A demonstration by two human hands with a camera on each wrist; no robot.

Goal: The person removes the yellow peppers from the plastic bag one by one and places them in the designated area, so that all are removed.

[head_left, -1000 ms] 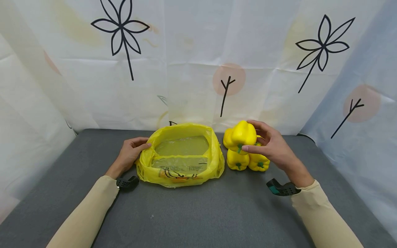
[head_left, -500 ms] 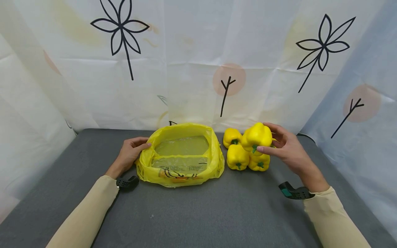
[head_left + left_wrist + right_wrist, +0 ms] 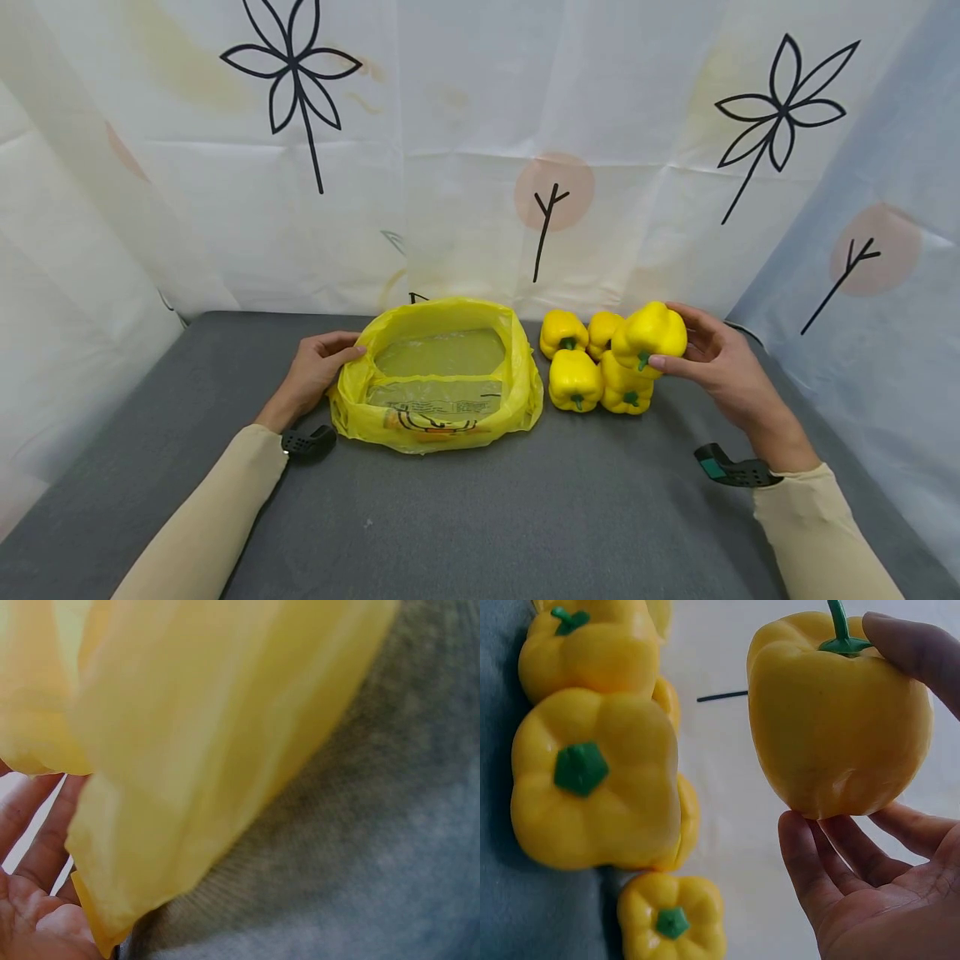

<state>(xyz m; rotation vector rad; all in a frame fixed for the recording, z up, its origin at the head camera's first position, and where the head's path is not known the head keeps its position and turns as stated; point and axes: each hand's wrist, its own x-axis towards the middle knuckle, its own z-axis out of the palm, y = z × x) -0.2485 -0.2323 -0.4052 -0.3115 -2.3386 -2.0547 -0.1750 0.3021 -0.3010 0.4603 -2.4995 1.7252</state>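
Observation:
A yellow plastic bag (image 3: 442,429) stands on the table with its mouth spread upward and its rim rolled outward. At its left rim, my left hand (image 3: 307,379) pinches the plastic, thumb over the edge and fingers behind. My right hand (image 3: 723,367) holds a yellow bell pepper (image 3: 649,335) between thumb and fingertips, raised beside the other peppers. The right wrist view shows its green stem (image 3: 841,634) near the thumb. Several more yellow bell peppers (image 3: 576,381) sit close together right of the bag; the held one partly covers those behind it.
A dark grey table (image 3: 480,517) lies under everything. Behind it hangs a pale printed curtain (image 3: 465,208), with side curtains left and right. Each wrist wears a dark strap, the right one (image 3: 735,468) with a green patch.
My right hand has carried the pepper to the right, from over the left of the pepper group to its right end, and slightly lower. The left hand and the bag stay put.

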